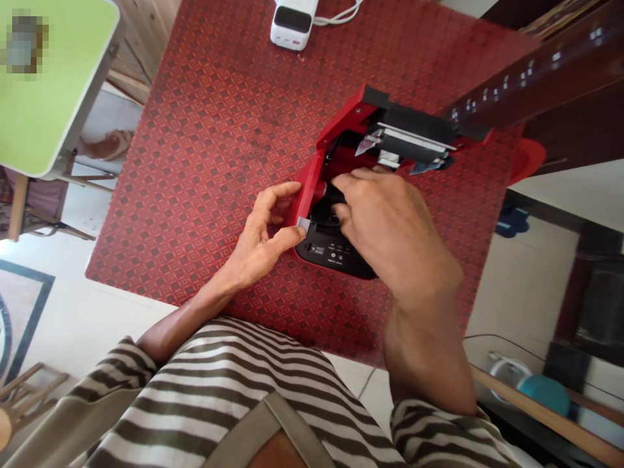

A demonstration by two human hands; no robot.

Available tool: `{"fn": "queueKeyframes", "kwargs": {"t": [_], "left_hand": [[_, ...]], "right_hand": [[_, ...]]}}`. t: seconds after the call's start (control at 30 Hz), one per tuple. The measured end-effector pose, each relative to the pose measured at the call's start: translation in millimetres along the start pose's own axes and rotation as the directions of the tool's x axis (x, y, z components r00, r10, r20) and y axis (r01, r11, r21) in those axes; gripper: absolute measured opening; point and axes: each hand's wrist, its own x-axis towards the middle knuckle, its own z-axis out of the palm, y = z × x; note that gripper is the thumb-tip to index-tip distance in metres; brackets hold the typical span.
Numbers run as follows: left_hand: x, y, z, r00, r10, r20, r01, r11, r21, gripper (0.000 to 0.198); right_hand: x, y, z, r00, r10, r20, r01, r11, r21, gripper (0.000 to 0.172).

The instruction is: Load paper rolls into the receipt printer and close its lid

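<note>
A red-and-black machine [336, 257] that looks like a label printer stands on the red table, its hinged lid [414, 133] raised and tilted away from me. A black roller and a pale metal strip show under the lid. My left hand [266, 237] grips the machine's left side, thumb on the grey corner piece [303, 224] and fingertips on the red side wall. Down inside the open body, my right hand [390, 221] has its fingers curled around a black part [324, 211]. The back of that hand hides most of the interior. Small white symbols mark the black front panel.
A white box-shaped device [293, 26] with a dark display and white cable sits at the table's far edge. The patterned red tabletop [209, 149] surrounds the machine. To the left is a green table [49, 110]; a dark shiny wooden post [531, 71] rises at right.
</note>
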Motion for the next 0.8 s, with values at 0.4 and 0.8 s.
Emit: {"fn": "queueKeyframes", "kwargs": {"t": [0.4, 0.8], "left_hand": [[-1, -6, -5.9, 0.998, 0.055, 0.020, -0.057, 0.993, 0.099, 0.069], [-1, -1, -9.3, 0.999, 0.053, 0.013, -0.054, 0.995, 0.088, 0.074]], "right_hand": [[0, 21, 16, 0.985, -0.108, -0.137, 0.117, 0.991, 0.058, 0.023], [-58, 10, -17, 0.952, -0.150, -0.265, 0.261, 0.852, 0.454, 0.044]]}}
